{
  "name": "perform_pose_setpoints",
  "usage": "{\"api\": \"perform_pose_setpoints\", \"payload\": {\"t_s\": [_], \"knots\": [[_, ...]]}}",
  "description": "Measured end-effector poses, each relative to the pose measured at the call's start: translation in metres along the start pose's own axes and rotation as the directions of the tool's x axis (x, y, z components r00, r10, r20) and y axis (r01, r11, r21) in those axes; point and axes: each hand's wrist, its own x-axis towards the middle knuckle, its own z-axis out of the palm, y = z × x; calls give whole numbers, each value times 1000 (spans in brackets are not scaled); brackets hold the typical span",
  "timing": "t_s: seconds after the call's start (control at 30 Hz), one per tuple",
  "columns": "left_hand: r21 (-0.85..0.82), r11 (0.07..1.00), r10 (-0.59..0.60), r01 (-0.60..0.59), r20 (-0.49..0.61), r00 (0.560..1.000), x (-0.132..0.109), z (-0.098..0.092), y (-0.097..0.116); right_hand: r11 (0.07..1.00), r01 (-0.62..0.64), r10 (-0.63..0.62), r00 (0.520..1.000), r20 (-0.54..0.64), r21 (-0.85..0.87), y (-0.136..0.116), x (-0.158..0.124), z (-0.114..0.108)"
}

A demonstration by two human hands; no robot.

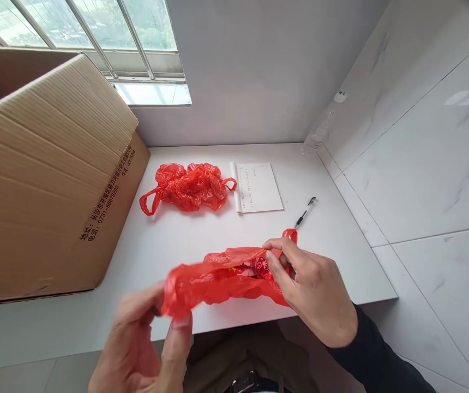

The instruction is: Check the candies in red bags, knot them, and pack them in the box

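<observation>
A red plastic bag (226, 289) lies stretched along the front edge of the white table, its mouth partly open. Shiny red wrapped items (261, 267) show inside it; their kind I cannot make out. My left hand (144, 338), slightly blurred, grips the bag's left end between thumb and fingers. At the right end, my right hand (308, 284) pinches the bag's rim with thumb and forefinger, close to the shiny contents. A loop handle of the bag sticks up just beyond my right hand.
Farther back lies a second red plastic bag (193, 188), bunched up, beside an open notepad (259, 187). A black pen (305, 213) rests right of it. A clear plastic bottle (318, 134) stands in the back corner. At left is a large cardboard box (46, 180), below a barred window.
</observation>
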Motion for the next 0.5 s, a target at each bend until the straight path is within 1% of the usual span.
{"api": "perform_pose_setpoints", "payload": {"t_s": [0.03,0.07,0.2,0.27,0.33,0.43,0.5], "knots": [[7,999,35,-34,-17,999,-2,2,4,1000,2,-2,1000,0,-2,0,0,1],[21,998,52,-52,-10,999,-3,5,8,1000,5,-5,1000,4,1,0,0,2],[137,990,8,-26,125,992,-4,14,16,1000,3,-3,1000,13,-1,1,1,3],[170,985,1,-26,150,989,-2,16,16,1000,-12,12,1000,7,-23,2,1,2],[202,978,30,-58,139,990,2,15,12,998,-33,34,999,2,-48,4,0,0],[320,939,83,-125,142,986,8,9,5,996,-60,61,998,8,-71,5,-1,-2],[396,911,62,-115,143,988,10,5,4,995,-72,73,997,14,-71,5,-2,-3]]}}
